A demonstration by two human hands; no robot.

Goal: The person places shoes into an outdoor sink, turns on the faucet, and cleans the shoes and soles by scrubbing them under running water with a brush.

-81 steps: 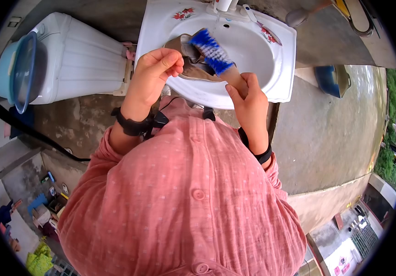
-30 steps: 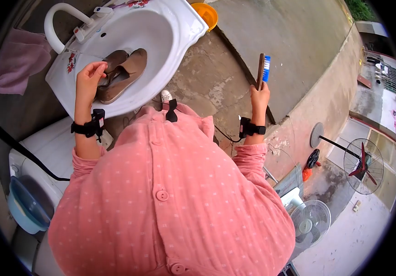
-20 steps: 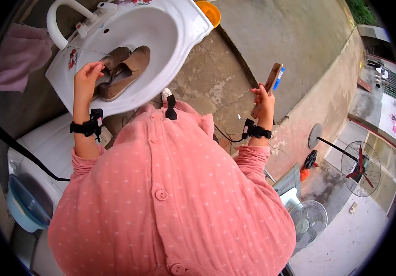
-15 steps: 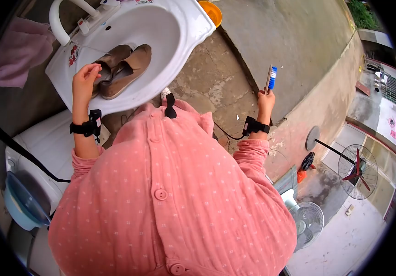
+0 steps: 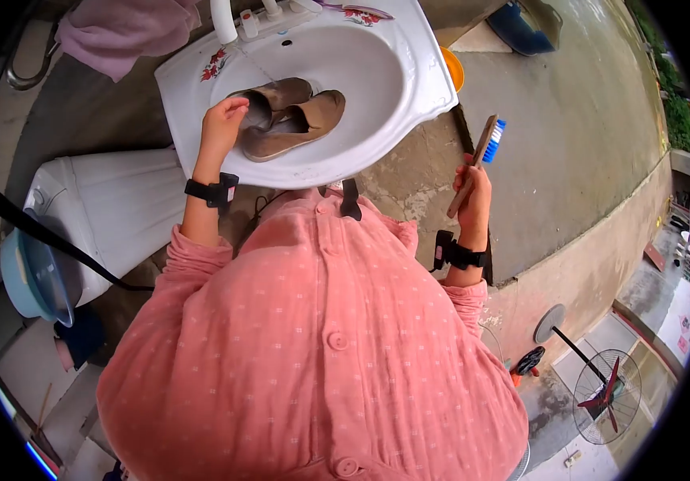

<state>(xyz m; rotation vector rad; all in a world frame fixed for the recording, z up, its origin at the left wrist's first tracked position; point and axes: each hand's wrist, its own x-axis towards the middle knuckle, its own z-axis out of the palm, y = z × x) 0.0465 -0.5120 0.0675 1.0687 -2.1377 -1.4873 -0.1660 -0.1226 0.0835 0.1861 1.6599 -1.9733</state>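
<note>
In the head view, my right hand is wrapped round the wooden handle of a scrubbing brush. Its blue and white bristles point right, away from the sink. A pair of wet-looking brown slip-on shoes lies side by side in the white washbasin. Over the near left rim, my left hand hovers beside the shoes' left ends with loosely bent fingers and nothing visible in them. A thin stream of water falls from the white tap towards the shoes.
A pink towel hangs at upper left. Left of me stand a white appliance-like body and a blue basin. An orange bowl sits past the sink's right edge. A fan stands at lower right.
The whole view has shifted, so the sink and shoes appear further right. My right hand has turned, showing more of the brush handle. My left hand stays beside the shoes.
</note>
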